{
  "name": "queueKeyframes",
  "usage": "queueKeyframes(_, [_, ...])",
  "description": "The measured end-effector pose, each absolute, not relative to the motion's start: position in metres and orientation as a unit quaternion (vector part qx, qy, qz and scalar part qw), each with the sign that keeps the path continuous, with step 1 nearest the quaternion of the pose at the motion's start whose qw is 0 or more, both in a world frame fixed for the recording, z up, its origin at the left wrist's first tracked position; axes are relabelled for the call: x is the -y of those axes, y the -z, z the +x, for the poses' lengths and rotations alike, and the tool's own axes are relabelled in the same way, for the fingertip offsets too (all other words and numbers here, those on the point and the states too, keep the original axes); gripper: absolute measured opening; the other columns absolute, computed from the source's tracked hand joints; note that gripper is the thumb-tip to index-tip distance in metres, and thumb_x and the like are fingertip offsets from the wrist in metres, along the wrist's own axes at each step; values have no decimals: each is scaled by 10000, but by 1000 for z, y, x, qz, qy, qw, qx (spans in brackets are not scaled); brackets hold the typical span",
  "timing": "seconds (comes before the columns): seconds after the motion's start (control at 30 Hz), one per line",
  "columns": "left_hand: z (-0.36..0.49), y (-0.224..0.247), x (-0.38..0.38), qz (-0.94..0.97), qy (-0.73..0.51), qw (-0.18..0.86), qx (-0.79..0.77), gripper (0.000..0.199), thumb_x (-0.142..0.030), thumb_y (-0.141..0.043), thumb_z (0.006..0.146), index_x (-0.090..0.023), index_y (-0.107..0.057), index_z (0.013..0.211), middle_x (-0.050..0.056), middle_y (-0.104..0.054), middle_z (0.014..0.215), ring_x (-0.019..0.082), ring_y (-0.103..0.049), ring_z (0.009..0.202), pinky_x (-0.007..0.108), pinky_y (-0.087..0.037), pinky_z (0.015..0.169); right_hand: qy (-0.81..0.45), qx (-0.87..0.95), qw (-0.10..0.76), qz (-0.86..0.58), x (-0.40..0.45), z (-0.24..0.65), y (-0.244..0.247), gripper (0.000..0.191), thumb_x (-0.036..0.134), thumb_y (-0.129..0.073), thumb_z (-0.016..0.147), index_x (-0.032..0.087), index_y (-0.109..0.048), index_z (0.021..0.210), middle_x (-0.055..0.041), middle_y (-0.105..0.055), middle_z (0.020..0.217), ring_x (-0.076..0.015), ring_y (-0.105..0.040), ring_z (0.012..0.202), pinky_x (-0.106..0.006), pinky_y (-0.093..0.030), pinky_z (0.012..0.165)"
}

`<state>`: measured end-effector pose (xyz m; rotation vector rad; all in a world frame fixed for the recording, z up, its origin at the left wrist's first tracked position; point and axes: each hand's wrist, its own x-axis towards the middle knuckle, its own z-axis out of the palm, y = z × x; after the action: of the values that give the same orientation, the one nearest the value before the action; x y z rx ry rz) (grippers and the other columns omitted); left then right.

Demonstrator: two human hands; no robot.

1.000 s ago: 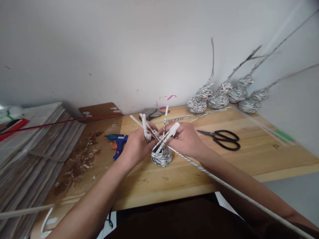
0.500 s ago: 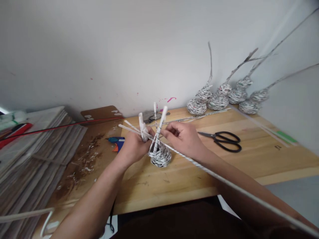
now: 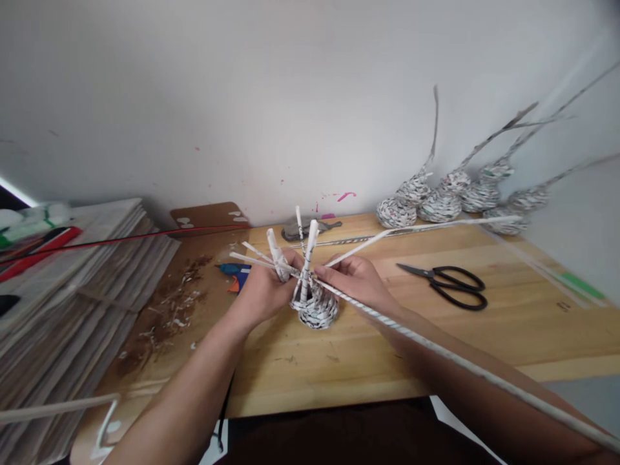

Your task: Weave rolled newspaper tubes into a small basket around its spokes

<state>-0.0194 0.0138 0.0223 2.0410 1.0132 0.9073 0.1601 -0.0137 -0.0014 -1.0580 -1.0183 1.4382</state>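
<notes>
A small woven piece of rolled newspaper tubes (image 3: 318, 311) sits on the wooden table with several stakes (image 3: 310, 252) sticking up and out of it. My left hand (image 3: 267, 290) is closed round its left side, fingers wrapped about the base of the stakes. My right hand (image 3: 356, 279), thumb against fingers, pinches a white paper tube (image 3: 361, 245) close to the weave; this tube bends and stretches back to the right. Another long paper tube (image 3: 411, 337) runs from the weave over my right forearm toward the lower right corner.
Scissors (image 3: 448, 282) lie right of my hands. Several woven gourd-shaped pieces (image 3: 438, 205) with long tails stand along the wall. A blue glue gun (image 3: 235, 271), paper scraps (image 3: 179, 310) and a tall newspaper stack (image 3: 92, 310) are at left. A grey tool (image 3: 310, 229) lies behind the weave.
The view has swung a little left, so things appear farther right. My right hand has come closer to the weave, and a white tube now extends from its fingers to the back right.
</notes>
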Motion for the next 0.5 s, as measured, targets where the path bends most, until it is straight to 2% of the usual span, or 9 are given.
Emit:
queueKeyframes(0.2, [-18,-21,-13,752,-359,361,-418,74,-147,-630,726,-165,-588,667,2,-625,632,135,-567,598,234,-471,574,-581,455,516,-435,16,162,-2,302,427,-860,642,157,-759,732,-38,-744,689,-147,-647,591,-271,-520,562])
queueKeyframes(0.4, [-18,-18,-15,713,-393,386,-435,116,-178,-674,681,-173,-563,649,-14,-590,587,126,-543,550,221,-447,512,-558,530,499,-398,16,167,-1,233,397,-768,778,192,-789,886,-48,-771,846,-169,-697,754,-293,-558,689])
queueKeyframes(0.5, [-20,-18,-18,690,-416,397,-440,138,-180,-687,656,-179,-552,628,-23,-576,561,126,-543,529,221,-442,491,-532,593,485,-361,14,172,-2,244,358,-744,812,217,-778,1008,-71,-765,1010,-194,-710,901,-321,-567,781])
